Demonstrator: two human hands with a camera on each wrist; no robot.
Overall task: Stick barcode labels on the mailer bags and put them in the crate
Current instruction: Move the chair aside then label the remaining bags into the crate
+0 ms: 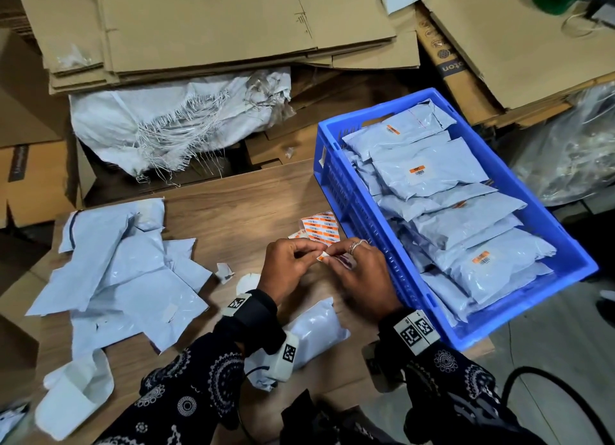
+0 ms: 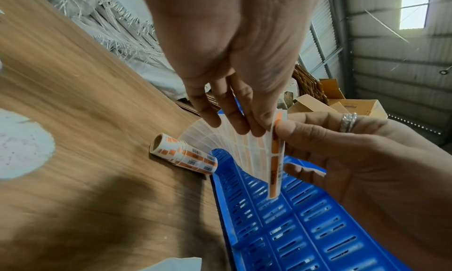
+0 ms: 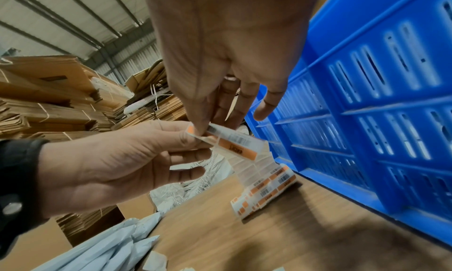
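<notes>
Both hands meet over the wooden table [image 1: 239, 205], just left of the blue crate [image 1: 357, 218]. My left hand [image 1: 311, 256] pinches the label strip [image 2: 275, 159], which trails back to the label roll [image 1: 321, 226] lying against the crate wall [image 2: 293, 227]. My right hand [image 1: 332, 260], with rings on it, pinches the orange-and-white barcode label [image 3: 234, 145] at the strip's end, thumb on its corner. A filled white mailer bag [image 1: 316, 331] lies on the table under my wrists. Several labelled mailer bags [image 1: 429, 170] fill the crate.
A heap of flat white mailer bags [image 1: 126, 271] covers the table's left side. A frayed woven sack [image 1: 173, 122] and stacks of flattened cardboard [image 1: 206, 28] lie beyond the table. Small paper scraps [image 1: 223, 271] sit near my left hand.
</notes>
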